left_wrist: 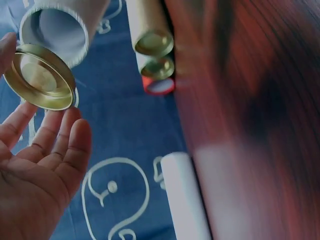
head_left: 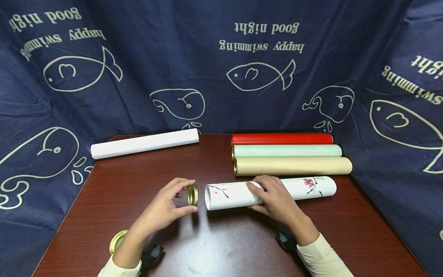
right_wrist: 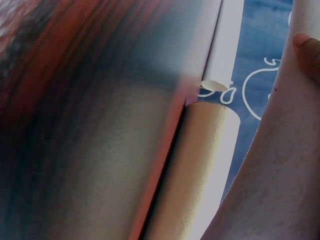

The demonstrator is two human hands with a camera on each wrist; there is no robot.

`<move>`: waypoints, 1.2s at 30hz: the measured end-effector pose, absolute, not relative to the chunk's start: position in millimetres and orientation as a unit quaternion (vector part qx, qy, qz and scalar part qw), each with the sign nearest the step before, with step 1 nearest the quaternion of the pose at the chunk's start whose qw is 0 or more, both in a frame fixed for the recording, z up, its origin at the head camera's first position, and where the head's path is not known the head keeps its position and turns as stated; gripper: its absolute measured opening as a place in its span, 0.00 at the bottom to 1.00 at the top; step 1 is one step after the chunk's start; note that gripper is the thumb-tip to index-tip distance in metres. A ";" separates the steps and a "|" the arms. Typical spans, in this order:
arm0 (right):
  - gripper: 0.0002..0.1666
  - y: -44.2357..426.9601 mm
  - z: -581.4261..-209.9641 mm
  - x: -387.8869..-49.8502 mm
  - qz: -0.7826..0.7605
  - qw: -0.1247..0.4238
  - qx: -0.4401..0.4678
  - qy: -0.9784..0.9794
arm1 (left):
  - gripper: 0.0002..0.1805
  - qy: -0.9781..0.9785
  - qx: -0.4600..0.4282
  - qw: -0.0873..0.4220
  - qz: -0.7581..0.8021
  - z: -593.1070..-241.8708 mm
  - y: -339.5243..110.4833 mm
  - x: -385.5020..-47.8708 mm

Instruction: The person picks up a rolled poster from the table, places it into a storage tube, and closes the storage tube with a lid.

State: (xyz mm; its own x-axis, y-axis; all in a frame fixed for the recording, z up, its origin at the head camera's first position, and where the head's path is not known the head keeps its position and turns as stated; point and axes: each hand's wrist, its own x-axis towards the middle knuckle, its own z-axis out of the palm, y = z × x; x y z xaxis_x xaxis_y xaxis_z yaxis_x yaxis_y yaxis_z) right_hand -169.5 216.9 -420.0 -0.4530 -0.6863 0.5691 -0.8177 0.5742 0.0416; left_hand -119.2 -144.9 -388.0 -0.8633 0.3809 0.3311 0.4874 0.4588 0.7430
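Note:
My left hand (head_left: 166,207) pinches a gold metal lid (head_left: 193,195) by its edges, thumb below and fingers above. The lid stands on edge a little left of the open end of a white tube with a floral print (head_left: 221,195); the two are apart. Round the middle of that tube my right hand (head_left: 278,200) is curled. In the left wrist view the gold lid (left_wrist: 41,77) partly overlaps the tube's hollow end (left_wrist: 60,35), held by the left hand (left_wrist: 45,160). The right wrist view has a fingertip (right_wrist: 307,55) on the tube (right_wrist: 270,160).
Behind the printed tube lie a beige tube (head_left: 294,166), a pale green tube (head_left: 287,151) and a red tube (head_left: 282,139). A plain white tube (head_left: 145,144) lies at the back left. Another gold lid (head_left: 117,241) rests beside the left forearm on the brown table (head_left: 207,246).

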 end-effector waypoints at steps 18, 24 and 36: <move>0.44 214.9 -413.4 -165.7 0.123 0.296 0.444 -0.837 | 0.38 -0.812 -0.264 0.058 -0.517 -392.1 -109.7 -118.5; 0.43 214.9 -413.4 -164.5 0.125 0.294 0.444 -0.837 | 0.35 -0.773 -0.246 0.023 -0.585 -396.6 -110.4 -116.7; 0.38 217.9 -417.8 -165.7 0.106 0.312 0.460 -0.824 | 0.31 -0.737 -0.250 -0.022 -0.628 -404.1 -105.0 -122.0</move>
